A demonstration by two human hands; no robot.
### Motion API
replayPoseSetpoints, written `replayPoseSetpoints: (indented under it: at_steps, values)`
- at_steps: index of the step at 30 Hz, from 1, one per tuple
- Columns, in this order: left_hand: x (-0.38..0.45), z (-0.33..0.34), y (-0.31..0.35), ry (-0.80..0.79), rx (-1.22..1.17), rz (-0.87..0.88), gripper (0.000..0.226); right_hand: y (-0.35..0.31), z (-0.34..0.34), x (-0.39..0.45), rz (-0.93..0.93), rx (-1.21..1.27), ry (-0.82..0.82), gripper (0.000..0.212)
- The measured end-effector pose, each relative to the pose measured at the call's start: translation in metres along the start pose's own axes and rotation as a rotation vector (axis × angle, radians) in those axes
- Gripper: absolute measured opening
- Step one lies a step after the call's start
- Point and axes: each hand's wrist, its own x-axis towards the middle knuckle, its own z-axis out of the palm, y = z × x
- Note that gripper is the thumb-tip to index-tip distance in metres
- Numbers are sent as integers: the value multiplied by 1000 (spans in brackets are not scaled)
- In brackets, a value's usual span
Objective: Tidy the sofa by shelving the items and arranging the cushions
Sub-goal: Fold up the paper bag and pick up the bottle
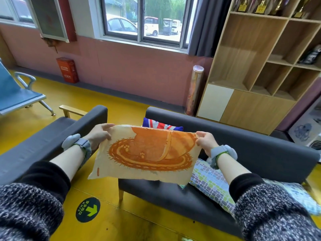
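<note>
Up over the near end of the dark grey sofa, an orange-and-cream cushion was held in the air by its two far corners, its printed face turned toward the camera and its lower edge hanging just above the seat. The left hand had its grip clamped on the far left corner, fingers curled over the top edge, and the right hand pinched the far right corner in the same way, so that the cloth stretched flat between them. Both wrists wore pale grey bands, and speckled dark sleeves covered the forearms. Behind the held cushion, a cushion with a flag print leaned upright against the sofa's backrest. A third cushion with a pattern of small coloured blocks lay flat on the seat, under and beside the right forearm, reaching toward the near right end of the sofa. To the left, apart from the sofa, stood a second grey seat, with yellow floor between the two. Against the wall on the right stood a wooden shelf unit with open compartments, and a tall tube stood just beside its left side.
</note>
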Motion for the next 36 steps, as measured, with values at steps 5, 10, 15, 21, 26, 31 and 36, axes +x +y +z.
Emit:
replayPoseSetpoints:
  at_steps: [5,10,15,21,26,31,36]
  values:
    - [7,7,-1,58,277,-2,65,-2,8,-8,-37,-577,-93,35]
    - [7,1,-10,250,458,75,30,6,12,-9,-29,-795,79,17]
    - [6,3,0,200,353,229,31,20,10,-5,33,-1179,28,25]
    - [-6,44,38,-88,274,387,20,-14,56,-7,-291,-778,-271,121]
    - [-9,86,64,-146,434,565,33,-50,92,-21,-382,-251,-529,71]
    - [-9,90,67,-208,569,596,79,-53,93,-18,-391,-185,-334,31]
    - [-1,75,50,-382,784,350,103,-43,71,-20,-271,66,-324,16]
